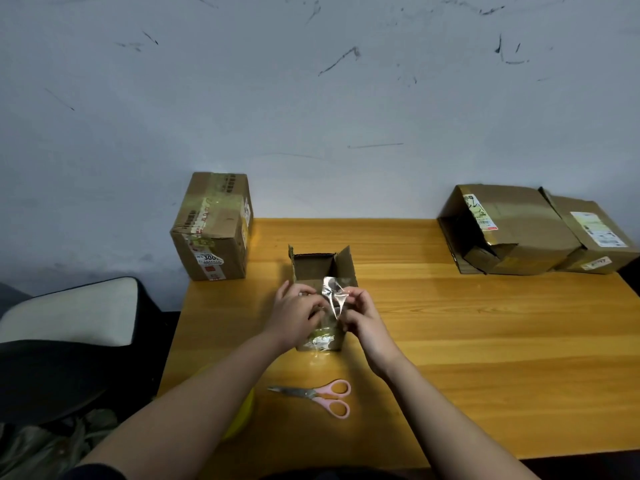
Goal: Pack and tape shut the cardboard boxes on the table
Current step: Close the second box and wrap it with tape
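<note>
A small cardboard box (320, 268) stands in the middle of the wooden table (467, 334), its far flaps up and open. My left hand (296, 315) rests curled over the box's near top; what it grips is hidden, perhaps a tape roll. My right hand (358, 315) pinches a crumpled strip of clear tape (332, 294) just above the box. Pink-handled scissors (320, 396) lie shut on the table in front of the box, between my forearms.
A taped-up box (213, 226) stands at the table's back left corner. Two flatter boxes (502, 230) (592, 233) lie at the back right, the nearer one with an open end. A chair (69, 327) sits left of the table. Something yellow (242, 414) shows under my left forearm.
</note>
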{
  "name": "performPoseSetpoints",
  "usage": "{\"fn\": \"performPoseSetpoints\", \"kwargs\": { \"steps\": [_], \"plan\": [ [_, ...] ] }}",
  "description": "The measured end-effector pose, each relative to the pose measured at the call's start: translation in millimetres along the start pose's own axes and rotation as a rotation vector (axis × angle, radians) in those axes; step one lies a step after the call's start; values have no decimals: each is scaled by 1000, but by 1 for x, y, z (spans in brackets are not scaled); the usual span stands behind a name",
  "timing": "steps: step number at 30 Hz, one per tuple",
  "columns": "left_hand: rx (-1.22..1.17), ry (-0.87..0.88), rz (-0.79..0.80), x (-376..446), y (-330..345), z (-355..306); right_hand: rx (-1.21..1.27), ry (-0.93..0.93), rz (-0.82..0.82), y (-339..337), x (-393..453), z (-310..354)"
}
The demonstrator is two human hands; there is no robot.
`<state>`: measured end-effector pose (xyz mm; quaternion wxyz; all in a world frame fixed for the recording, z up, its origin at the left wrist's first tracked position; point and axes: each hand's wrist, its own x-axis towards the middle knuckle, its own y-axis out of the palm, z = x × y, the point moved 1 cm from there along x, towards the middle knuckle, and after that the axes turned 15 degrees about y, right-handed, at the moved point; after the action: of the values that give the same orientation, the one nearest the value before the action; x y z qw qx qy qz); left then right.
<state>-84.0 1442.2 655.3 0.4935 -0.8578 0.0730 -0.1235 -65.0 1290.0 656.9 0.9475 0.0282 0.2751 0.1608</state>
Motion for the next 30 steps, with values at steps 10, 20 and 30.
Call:
{"fn": "performPoseSetpoints", "kwargs": {
  "steps": [10, 20, 30],
  "plan": [
    [-195, -22, -169, -11, -12, -2, -120, -70, -2, -7, -8, 2],
    [-73, -7, -127, -16, -14, -9, -208, -241, -172, 3, -15, 0],
    [-158, 15, -106, -21, -28, -22, -227, -290, -191, -3, -31, 12]
  ]
}}
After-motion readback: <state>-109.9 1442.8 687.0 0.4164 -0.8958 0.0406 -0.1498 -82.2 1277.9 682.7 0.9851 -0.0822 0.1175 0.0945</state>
